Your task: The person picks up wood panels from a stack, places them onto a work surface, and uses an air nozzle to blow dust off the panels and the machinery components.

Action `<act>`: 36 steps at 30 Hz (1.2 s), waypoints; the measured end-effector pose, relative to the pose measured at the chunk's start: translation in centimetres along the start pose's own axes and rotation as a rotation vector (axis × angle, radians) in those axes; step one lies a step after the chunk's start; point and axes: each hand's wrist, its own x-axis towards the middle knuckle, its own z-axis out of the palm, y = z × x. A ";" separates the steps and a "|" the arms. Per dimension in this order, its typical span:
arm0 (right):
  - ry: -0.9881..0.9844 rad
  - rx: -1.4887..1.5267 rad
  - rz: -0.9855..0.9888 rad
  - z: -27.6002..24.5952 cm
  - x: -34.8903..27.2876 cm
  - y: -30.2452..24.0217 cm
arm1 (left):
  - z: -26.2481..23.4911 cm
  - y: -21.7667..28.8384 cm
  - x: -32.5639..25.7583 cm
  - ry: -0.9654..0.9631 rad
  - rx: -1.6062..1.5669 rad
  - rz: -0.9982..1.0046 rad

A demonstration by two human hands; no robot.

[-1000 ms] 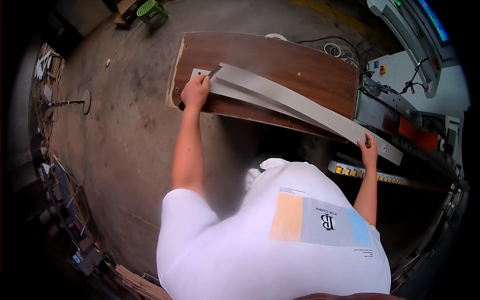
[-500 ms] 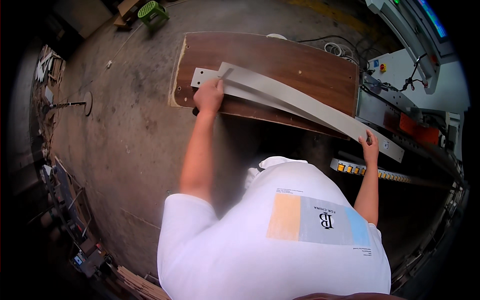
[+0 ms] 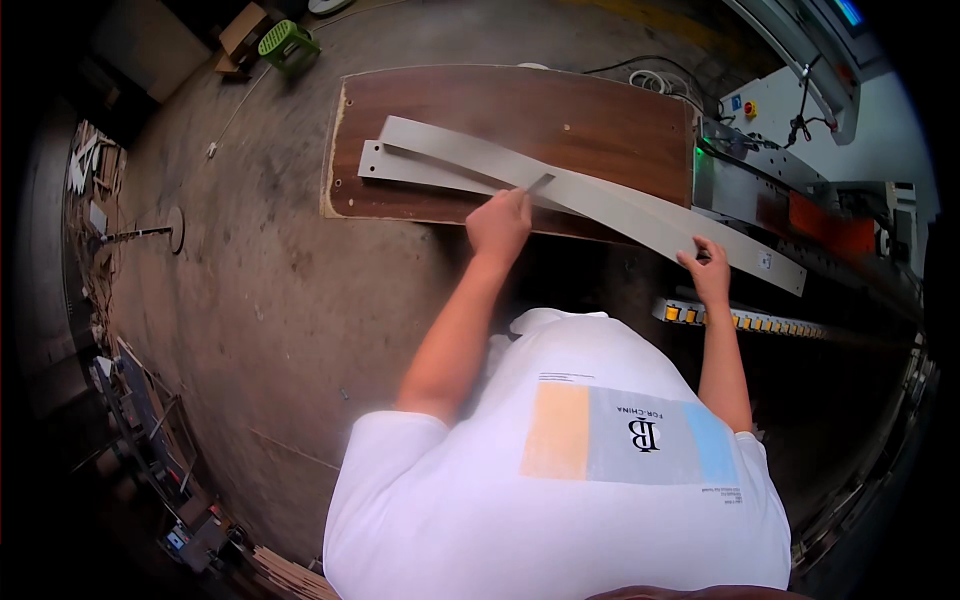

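Two long, flat, light-grey strips cross each other at a slant on a brown wooden board. The upper strip (image 3: pixel 455 145) overlies the lower strip (image 3: pixel 400 170), whose far-left end shows round holes. My left hand (image 3: pixel 498 228) is closed at the near edge of the strips, about their middle. From its fingers a thin, dark, blade-like piece (image 3: pixel 541 184) sticks out over the upper strip; its handle is hidden. My right hand (image 3: pixel 710 272) grips the near edge of the strips toward their right end, thumb and fingers bent. A small label (image 3: pixel 765 260) lies right of it.
The brown board (image 3: pixel 620 130) lies under the strips, against a grey machine (image 3: pixel 725 175) with an orange part (image 3: pixel 830 228). Nearer me runs a rail with yellow blocks (image 3: pixel 690 314). A green stool (image 3: pixel 288 45) stands on the concrete floor, far left.
My left hand has moved right along the strips, from near their left end to about the middle, with the thin piece. The upper strip's left end now lies farther left. My right hand stays near the right end.
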 end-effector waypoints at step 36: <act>-0.587 0.861 0.411 3.9 0.4 -3.2 | 5.8 9.7 -10.2 -0.047 0.021 0.192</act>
